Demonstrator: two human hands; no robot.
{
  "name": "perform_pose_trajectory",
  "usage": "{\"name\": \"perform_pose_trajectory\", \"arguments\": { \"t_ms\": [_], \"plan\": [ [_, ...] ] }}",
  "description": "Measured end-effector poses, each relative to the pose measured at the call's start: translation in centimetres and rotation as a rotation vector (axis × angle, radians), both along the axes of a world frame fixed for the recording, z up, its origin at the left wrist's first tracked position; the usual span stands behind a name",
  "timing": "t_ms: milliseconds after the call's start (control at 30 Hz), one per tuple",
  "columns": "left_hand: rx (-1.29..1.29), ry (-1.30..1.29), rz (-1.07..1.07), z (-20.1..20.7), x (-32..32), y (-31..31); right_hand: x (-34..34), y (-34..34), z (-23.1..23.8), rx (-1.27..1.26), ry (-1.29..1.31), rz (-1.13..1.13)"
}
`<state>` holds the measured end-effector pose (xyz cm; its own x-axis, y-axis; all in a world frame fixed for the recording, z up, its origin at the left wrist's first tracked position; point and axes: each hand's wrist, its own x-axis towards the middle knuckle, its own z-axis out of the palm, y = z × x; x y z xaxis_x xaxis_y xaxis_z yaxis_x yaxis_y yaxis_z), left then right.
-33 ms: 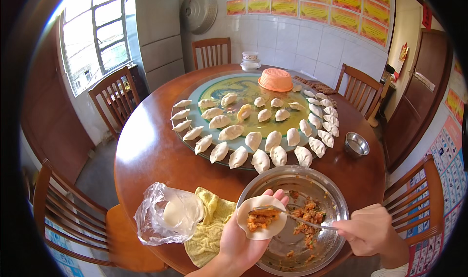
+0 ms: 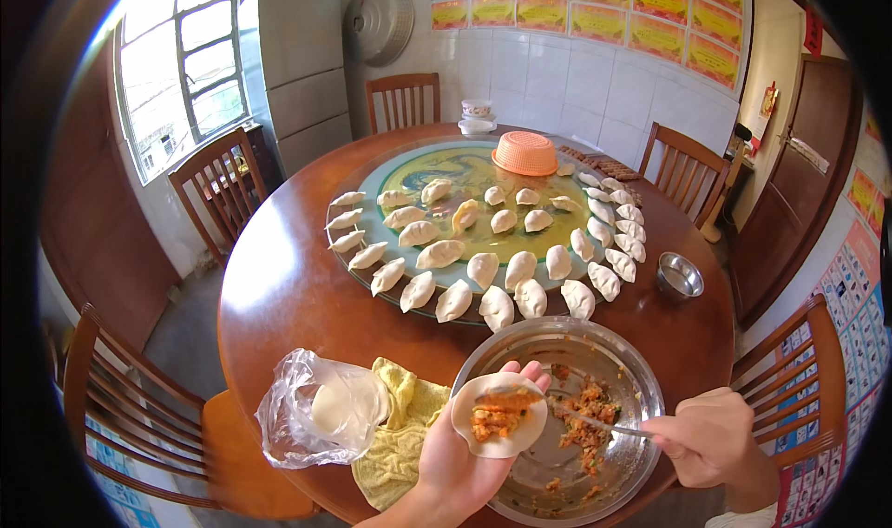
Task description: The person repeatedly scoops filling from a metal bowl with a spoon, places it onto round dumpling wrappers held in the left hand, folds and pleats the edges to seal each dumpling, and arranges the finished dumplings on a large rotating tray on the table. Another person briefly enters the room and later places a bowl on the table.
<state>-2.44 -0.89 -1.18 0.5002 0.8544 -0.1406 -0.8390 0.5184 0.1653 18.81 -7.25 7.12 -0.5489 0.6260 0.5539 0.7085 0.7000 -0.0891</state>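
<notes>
White-tiled walls, a bright window and several wooden chairs surround a large round wooden table [image 2: 279, 286], whose middle carries a glass turntable [image 2: 465, 170] ringed with rows of pale folded dumplings [image 2: 483, 270]. An upturned orange plastic basket [image 2: 525, 152] sits at its far side, and a small steel cup [image 2: 679, 275] stands on the table to the right.

Near the front edge, the left hand [image 2: 460, 463] is held palm up with the fingers spread flat, cradling a round white dough wrapper [image 2: 500, 414]. A heap of orange-brown minced filling [image 2: 495, 422] lies on the wrapper's middle; the fingertips [image 2: 532, 374] show just past its far rim, over the edge of a wide shiny steel mixing bowl [image 2: 623, 375] with filling left in its bottom. The right hand [image 2: 711, 438] is closed around the handle of a thin metal utensil [image 2: 595, 423], whose tip reaches left to the wrapper's filling.

Left of the hand lie a crumpled clear plastic bag [image 2: 321, 407] holding a stack of wrappers and a yellow cloth [image 2: 395, 440].

Against the earlier picture, nothing has shifted: wrapper, utensil and both hands sit as they did.
</notes>
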Motion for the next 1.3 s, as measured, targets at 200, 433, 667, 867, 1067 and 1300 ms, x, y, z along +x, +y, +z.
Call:
{"name": "perform_pose_trajectory", "arguments": {
  "t_ms": [200,433,667,867,1067,1300],
  "plan": [
    [-0.022,-0.016,0.014,0.1,0.0,0.0,0.3,-0.1,-0.3,-0.012,0.069,-0.025],
    [0.045,0.027,0.022,-0.4,0.0,0.2,0.6,-0.7,-1.2,-0.048,0.089,-0.02],
    [0.053,-0.016,0.12,-0.9,-0.7,0.7,2.2,-2.8,-2.6,-0.457,0.695,-0.403],
    [-0.003,-0.175,0.144,-1.4,-1.0,1.1,-0.8,-4.2,-5.8,-0.384,0.328,-0.285],
    [-0.01,-0.282,0.186,-1.5,-1.1,1.2,-1.9,-6.2,-4.4,-0.646,0.135,0.12],
    [0.02,-0.395,0.268,-0.9,-1.6,1.9,8.5,3.3,-5.2,-0.243,0.438,-0.485]
  ]
}}
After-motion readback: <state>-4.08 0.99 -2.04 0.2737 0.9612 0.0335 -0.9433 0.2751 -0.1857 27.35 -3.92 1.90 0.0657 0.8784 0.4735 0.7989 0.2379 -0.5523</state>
